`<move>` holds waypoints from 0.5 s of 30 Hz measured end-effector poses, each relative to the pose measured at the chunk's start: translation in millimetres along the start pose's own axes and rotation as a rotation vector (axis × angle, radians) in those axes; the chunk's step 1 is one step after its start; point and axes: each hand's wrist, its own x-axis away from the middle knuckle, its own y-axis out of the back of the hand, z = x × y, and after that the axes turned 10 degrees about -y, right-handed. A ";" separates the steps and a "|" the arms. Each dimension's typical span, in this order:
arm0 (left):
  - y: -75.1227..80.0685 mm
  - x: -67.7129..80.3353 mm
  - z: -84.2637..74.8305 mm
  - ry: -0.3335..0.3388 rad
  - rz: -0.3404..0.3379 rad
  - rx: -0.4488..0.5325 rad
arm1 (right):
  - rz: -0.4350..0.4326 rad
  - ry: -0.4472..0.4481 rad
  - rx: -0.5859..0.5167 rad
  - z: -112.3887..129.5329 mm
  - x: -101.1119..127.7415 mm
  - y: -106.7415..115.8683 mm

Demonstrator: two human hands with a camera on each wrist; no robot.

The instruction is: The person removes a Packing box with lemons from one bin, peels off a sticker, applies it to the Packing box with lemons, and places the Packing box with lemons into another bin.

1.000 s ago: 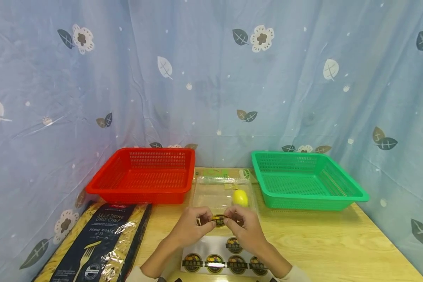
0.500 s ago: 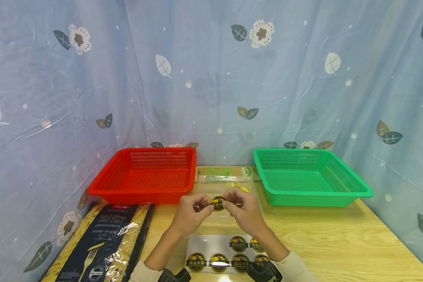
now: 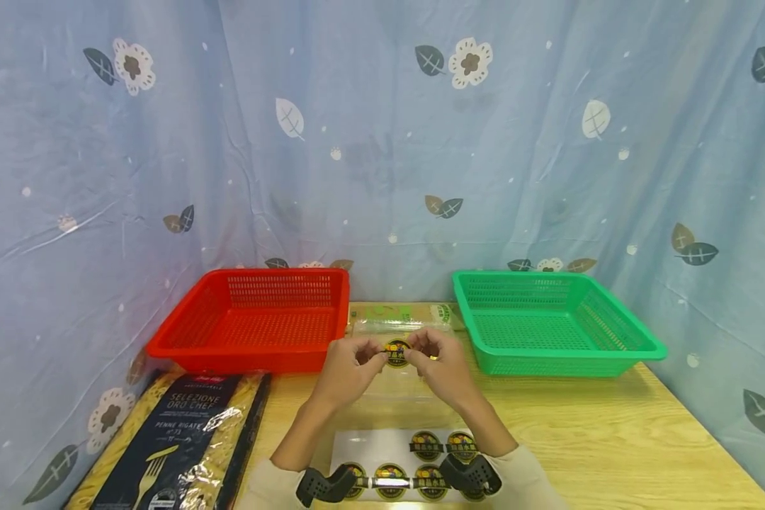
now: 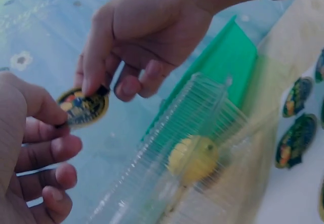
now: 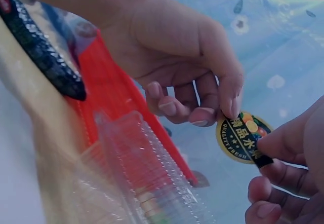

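From the head view we counted two hands and one round sticker [image 3: 396,352] between them, raised above the table [image 3: 612,439] in front of a clear plastic box [image 3: 382,327]. Our left hand [image 3: 350,367] pinched the sticker's left edge and our right hand [image 3: 438,365] pinched its right edge. Two baskets stood at the back, one red basket [image 3: 255,326] on the left and one green basket [image 3: 548,322] on the right. One bag of pasta [image 3: 178,439] lay at the near left. On the sticker sheet [image 3: 370,453] near our wrists we could make out five stickers, some partly hidden.

From the left wrist view we saw one sticker [image 4: 83,107] held at both edges by fingertips, one yellow fruit [image 4: 192,158] inside the clear box, and three stickers on the sheet at the right edge.

From the right wrist view we saw the one sticker [image 5: 242,137] again, pinched by both thumbs and forefingers, the other fingers curled loosely.
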 end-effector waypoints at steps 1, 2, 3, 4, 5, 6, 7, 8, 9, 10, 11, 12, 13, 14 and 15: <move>-0.5 -2.9 -0.4 0.006 -0.005 -0.019 | -0.010 -0.004 0.010 -0.5 -2.4 0.3; -1.0 -5.7 -0.4 0.008 -0.010 -0.040 | -0.019 -0.005 0.020 -0.8 -4.6 0.6; -1.6 -8.3 -0.2 0.011 -0.016 -0.056 | -0.029 -0.007 0.034 -1.0 -6.6 0.9; -2.1 -10.6 0.1 0.014 -0.021 -0.070 | -0.039 -0.011 0.053 -1.7 -8.4 1.1; -2.8 -12.5 0.8 0.017 -0.023 -0.085 | -0.045 -0.015 0.063 -2.1 -10.0 1.2; -3.4 -14.1 1.4 0.019 -0.024 -0.097 | -0.051 -0.015 0.074 -2.8 -11.5 1.2; -3.9 -15.4 2.2 0.021 -0.024 -0.108 | -0.057 -0.016 0.084 -3.5 -12.8 1.1; -5.3 -17.1 3.6 0.023 -0.021 -0.115 | -0.064 -0.018 0.093 -4.6 -14.0 1.7; -6.5 -18.6 5.0 0.025 -0.017 -0.121 | -0.073 -0.017 0.102 -5.7 -15.1 2.3; -7.6 -19.9 6.4 0.029 -0.012 -0.129 | -0.081 -0.015 0.111 -6.9 -16.1 2.9; -8.7 -20.9 7.8 0.036 -0.004 -0.138 | -0.087 -0.014 0.114 -8.5 -17.3 3.4; -9.6 -21.5 8.9 0.044 0.006 -0.146 | -0.090 -0.013 0.119 -10.1 -18.3 3.8; -10.6 -22.0 10.3 0.055 0.018 -0.158 | -0.091 -0.016 0.123 -11.8 -19.3 4.2; -11.5 -22.4 11.5 0.067 0.028 -0.173 | -0.093 -0.019 0.130 -13.3 -20.2 4.6; -12.5 -22.8 12.4 0.079 0.037 -0.191 | -0.096 -0.028 0.143 -15.0 -21.2 5.0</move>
